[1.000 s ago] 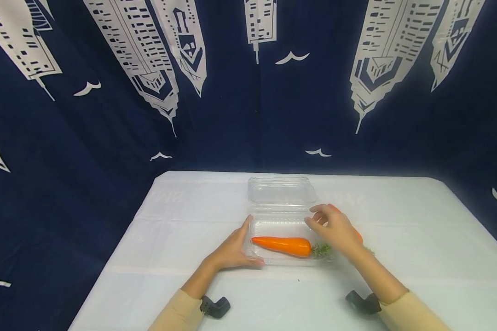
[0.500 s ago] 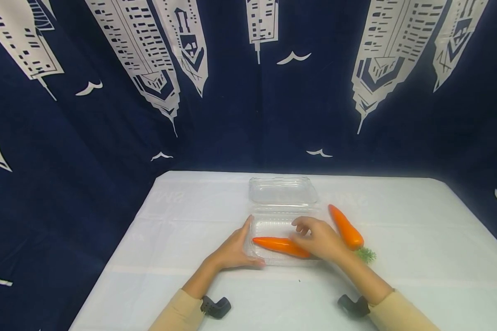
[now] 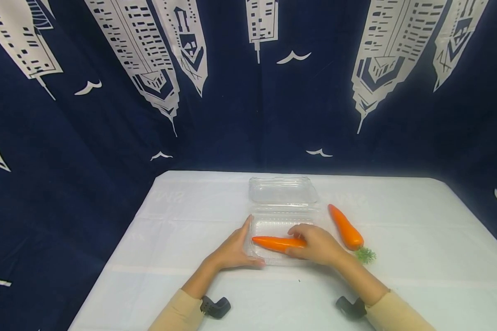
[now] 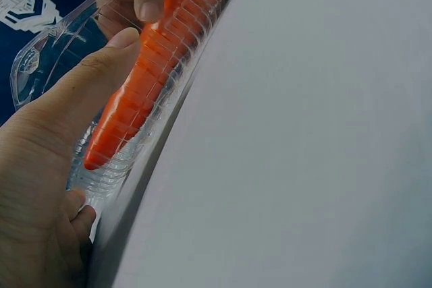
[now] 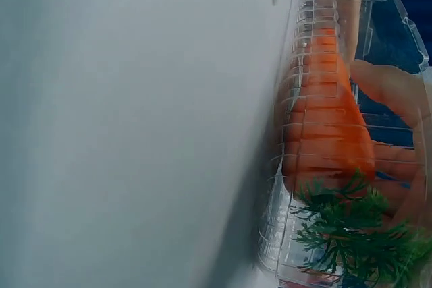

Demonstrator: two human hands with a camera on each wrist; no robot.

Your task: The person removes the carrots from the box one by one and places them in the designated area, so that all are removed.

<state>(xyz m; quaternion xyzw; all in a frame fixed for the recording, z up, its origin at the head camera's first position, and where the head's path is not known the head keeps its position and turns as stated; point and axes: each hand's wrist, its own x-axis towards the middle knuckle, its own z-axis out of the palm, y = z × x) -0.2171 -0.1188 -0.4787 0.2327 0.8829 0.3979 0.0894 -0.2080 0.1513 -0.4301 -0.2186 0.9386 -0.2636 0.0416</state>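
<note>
A clear plastic container (image 3: pixel 269 227) stands open, its lid (image 3: pixel 282 191) folded back. Inside lies an orange carrot (image 3: pixel 269 243), tip to the left. My left hand (image 3: pixel 234 250) grips the container's left end, its thumb along the near side; the left wrist view shows this thumb (image 4: pixel 88 82) beside the carrot (image 4: pixel 131 96). With thumb and fingers, my right hand (image 3: pixel 320 246) holds the thick end of that carrot inside the container. Through the clear wall in the right wrist view, the carrot (image 5: pixel 327 126) and its green leaves (image 5: pixel 351 234) show.
A second carrot (image 3: pixel 345 227) with green leaves (image 3: pixel 365 255) lies on the white table (image 3: pixel 418 248), right of the container and close to my right forearm. Behind the table hangs a dark blue cloth (image 3: pixel 232 128) with white prints.
My right hand has moved left and down from the container's right side onto the carrot inside, uncovering the second carrot. My left hand has stayed on the container.
</note>
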